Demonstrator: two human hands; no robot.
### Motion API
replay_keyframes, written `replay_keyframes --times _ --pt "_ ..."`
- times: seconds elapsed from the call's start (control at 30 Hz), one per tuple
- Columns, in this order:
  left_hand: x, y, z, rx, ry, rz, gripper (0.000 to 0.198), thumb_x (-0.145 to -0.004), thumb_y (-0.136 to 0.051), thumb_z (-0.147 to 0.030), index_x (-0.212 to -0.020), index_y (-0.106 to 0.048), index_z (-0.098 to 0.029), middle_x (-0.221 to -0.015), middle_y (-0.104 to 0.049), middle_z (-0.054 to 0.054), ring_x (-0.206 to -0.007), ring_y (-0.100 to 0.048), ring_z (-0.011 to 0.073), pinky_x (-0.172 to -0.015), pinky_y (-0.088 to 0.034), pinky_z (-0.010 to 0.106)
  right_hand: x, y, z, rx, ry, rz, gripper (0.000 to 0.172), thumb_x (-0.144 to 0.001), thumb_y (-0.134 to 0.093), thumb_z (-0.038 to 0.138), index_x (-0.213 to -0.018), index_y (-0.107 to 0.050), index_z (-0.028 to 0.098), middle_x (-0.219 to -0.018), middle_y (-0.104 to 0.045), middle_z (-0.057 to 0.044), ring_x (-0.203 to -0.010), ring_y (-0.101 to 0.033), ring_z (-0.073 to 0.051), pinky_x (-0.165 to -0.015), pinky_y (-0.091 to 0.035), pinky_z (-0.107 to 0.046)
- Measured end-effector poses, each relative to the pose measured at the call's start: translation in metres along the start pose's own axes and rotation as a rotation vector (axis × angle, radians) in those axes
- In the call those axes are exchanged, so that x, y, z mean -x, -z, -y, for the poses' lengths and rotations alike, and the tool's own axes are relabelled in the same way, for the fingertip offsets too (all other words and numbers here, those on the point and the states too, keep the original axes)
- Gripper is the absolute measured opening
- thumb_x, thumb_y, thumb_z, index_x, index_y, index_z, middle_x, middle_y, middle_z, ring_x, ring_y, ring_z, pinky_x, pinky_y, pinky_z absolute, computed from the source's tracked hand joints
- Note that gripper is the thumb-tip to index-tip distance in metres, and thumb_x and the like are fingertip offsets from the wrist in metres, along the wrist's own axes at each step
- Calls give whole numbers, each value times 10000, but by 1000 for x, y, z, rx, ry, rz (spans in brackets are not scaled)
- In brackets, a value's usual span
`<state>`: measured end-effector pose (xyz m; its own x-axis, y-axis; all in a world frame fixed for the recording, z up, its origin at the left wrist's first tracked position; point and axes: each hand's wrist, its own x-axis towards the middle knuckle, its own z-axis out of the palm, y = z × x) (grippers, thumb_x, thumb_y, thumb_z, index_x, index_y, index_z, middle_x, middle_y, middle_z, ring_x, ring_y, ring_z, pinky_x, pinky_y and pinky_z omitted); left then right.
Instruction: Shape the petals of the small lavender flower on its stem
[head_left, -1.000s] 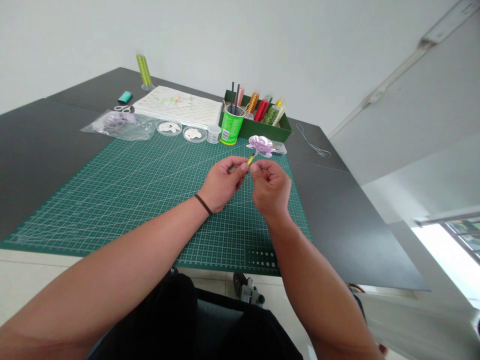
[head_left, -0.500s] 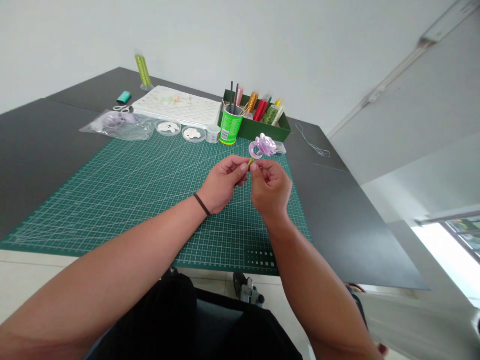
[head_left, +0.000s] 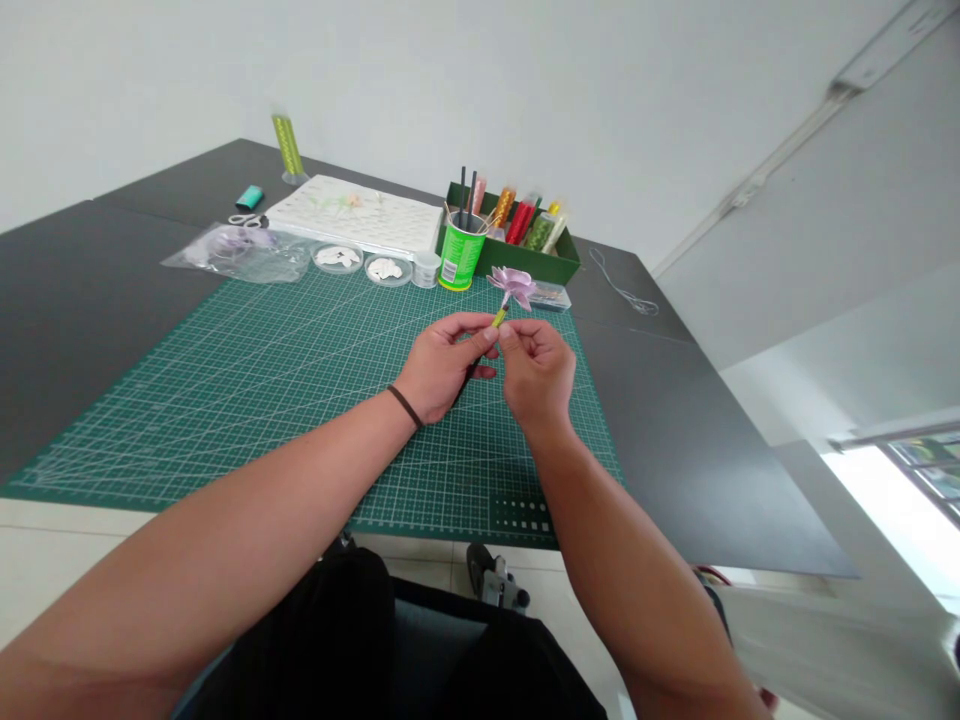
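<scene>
A lilac artificial flower (head_left: 513, 284) with glossy petals stands on a short yellow-green stem (head_left: 499, 317), just above the green cutting mat (head_left: 360, 350). Between thumb and fingers, my left hand (head_left: 454, 362) pinches this stem from the left; a dark band circles that wrist. My right hand (head_left: 536, 372) is closed too, its thumb and forefinger pinching the stem right beside the left fingertips. The lower end of the stem is hidden by the hands. The blossom faces up and away, with its underside partly showing.
Behind the hands stand a green can (head_left: 460, 255) with dark sticks and a green box (head_left: 525, 255) of coloured rolls. Further left are small dishes (head_left: 337, 258) of white pieces, a white board (head_left: 360, 215), a plastic bag (head_left: 240, 250), and scissors (head_left: 246, 220).
The flower has turned in my fingers and shifted slightly left. A curled outer petal that hung at its left no longer shows, and more of the stem is visible. Both hands keep their pinch.
</scene>
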<state>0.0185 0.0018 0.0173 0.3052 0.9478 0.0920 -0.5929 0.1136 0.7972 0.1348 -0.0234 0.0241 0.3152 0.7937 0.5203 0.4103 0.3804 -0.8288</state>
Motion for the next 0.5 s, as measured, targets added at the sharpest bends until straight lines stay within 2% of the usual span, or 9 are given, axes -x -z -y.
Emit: replay_keyframes --times 0.2,0.3,0.37,0.43,0.5 --pt "-1 0 0 -10 -9 -21 325 -688 -908 -289 -898 -700 -154 -759 -681 -18 -675 -624 92 -576 -574 232 2 -1 0 -67 15 20 177 -885 -648 388 -849 -666 216 -635 -646 36 -578 -587 -118 -526 -476 -234" --pt "1 0 -4 -12 15 -29 310 -723 -888 -281 -913 -682 -148 -728 -660 -26 -651 -624 86 -565 -557 219 1 4 0 -77 51 48 189 -892 -657 400 -854 -669 216 -592 -591 54 -534 -527 -105 -508 -444 -228" --pt "2 -1 -7 -16 24 -41 318 -735 -880 -292 -933 -676 -149 -756 -668 -22 -639 -633 84 -549 -545 213 -1 7 -2 -96 96 23 201 -911 -649 414 -868 -669 218 -584 -555 60 -507 -478 -96 -505 -427 -232" --pt "3 -3 -10 -19 24 -48 335 -736 -879 -309 -950 -673 -153 -790 -679 -15 -635 -646 87 -530 -533 209 -6 11 -5 -117 151 -69 204 -934 -628 422 -904 -675 226 -706 -612 28 -563 -520 -102 -552 -465 -251" --pt "3 -3 -11 -25 23 -52 350 -726 -883 -319 -952 -673 -155 -809 -684 -12 -640 -654 91 -513 -525 206 -11 14 -9 -112 193 -167 190 -939 -626 415 -964 -693 239 -983 -669 -37 -750 -622 -132 -672 -537 -292"
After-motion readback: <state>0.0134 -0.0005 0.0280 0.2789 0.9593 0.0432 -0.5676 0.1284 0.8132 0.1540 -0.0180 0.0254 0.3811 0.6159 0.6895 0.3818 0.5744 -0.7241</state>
